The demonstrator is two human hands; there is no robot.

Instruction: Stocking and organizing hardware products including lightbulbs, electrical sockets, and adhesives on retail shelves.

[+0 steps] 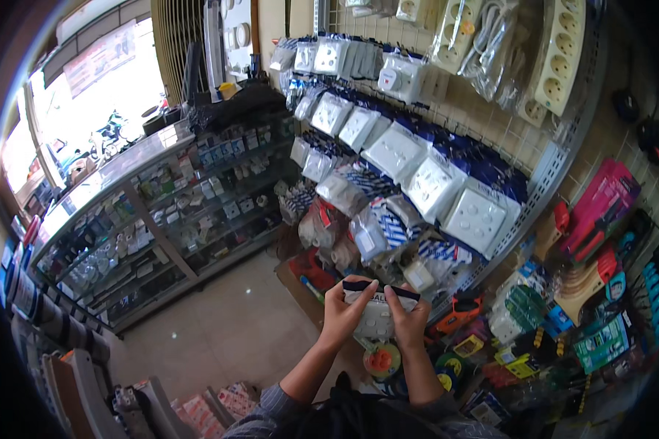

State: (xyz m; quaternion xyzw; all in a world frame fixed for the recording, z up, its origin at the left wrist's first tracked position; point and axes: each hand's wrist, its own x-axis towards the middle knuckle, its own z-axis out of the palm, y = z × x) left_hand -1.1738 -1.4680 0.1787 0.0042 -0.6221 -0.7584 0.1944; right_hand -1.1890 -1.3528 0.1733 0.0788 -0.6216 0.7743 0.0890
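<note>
A packaged white switch plate (374,321) with a dark header strip is held in front of me by both hands. My left hand (342,308) grips the left side of the packet, its thumb on the upper edge. On the opposite side, my right hand (409,315) holds it the same way, with the thumb near the middle of the header. Printed lettering shows on the pack between my thumbs. Beyond the hands, bagged white switch and socket plates (475,218) hang in rows on a wire grid rack.
A glass display case (159,219) full of small parts stands on the left along the tiled floor (219,324). Cream power strips (558,60) hang at upper right. Paint brushes (585,280) and other packaged tools crowd the right side. A cable reel (381,359) sits below my hands.
</note>
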